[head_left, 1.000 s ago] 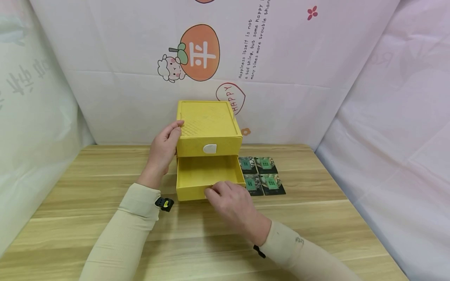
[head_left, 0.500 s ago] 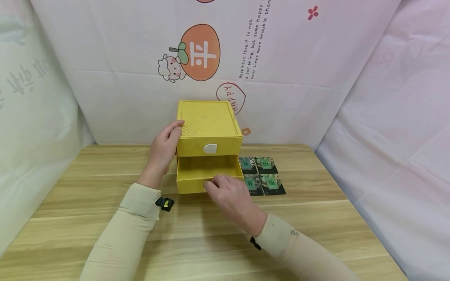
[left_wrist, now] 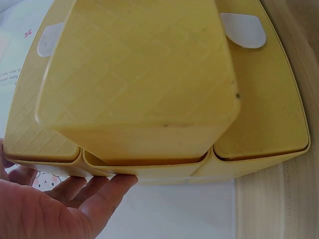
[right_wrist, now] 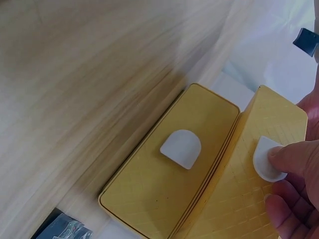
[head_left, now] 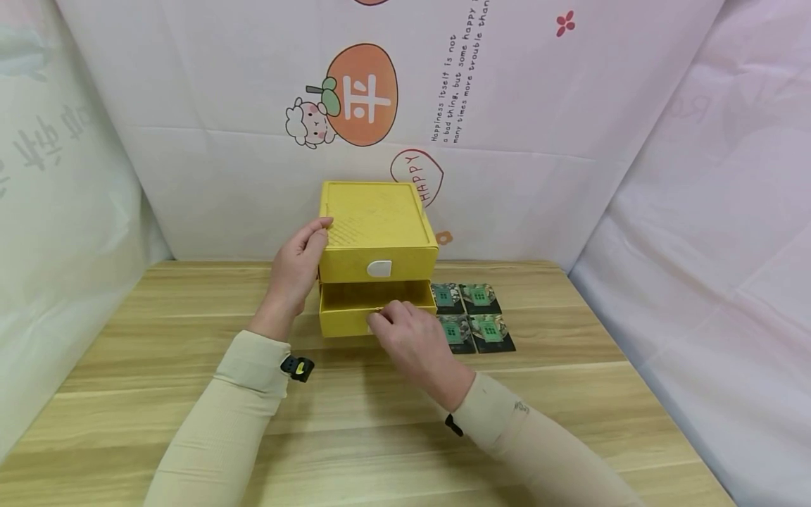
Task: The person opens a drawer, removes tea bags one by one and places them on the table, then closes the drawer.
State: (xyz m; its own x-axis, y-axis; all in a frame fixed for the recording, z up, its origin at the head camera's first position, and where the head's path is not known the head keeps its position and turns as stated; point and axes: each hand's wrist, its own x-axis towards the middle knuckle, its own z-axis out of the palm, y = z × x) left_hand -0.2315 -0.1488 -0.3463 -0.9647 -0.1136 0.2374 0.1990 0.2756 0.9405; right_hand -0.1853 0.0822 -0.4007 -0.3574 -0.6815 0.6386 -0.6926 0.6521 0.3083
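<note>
A yellow drawer cabinet [head_left: 376,211] stands against the back cloth, its middle drawer [head_left: 342,322] partly out. The drawer's visible inside holds nothing that I can see. My right hand [head_left: 418,345] grips the white handle [right_wrist: 261,159] on that drawer's front; in the right wrist view the thumb lies on it, with the other fingers bent. My left hand [head_left: 293,271] rests on the cabinet's left side, fingertips at the top edge. In the left wrist view its fingers [left_wrist: 107,196] lie fairly straight along the side wall. The bottom drawer [right_wrist: 149,199] is closed, and so is the top one [head_left: 342,265].
Several dark square cards [head_left: 488,331] with green pictures lie right of the cabinet. The wood-grain table [head_left: 355,436] stretches in front. White printed cloth [head_left: 507,91] hangs behind and on both sides.
The middle drawer has slid back into the cabinet, step by step, with my right hand moving forward along with it. My left hand has stayed in place on the cabinet's side.
</note>
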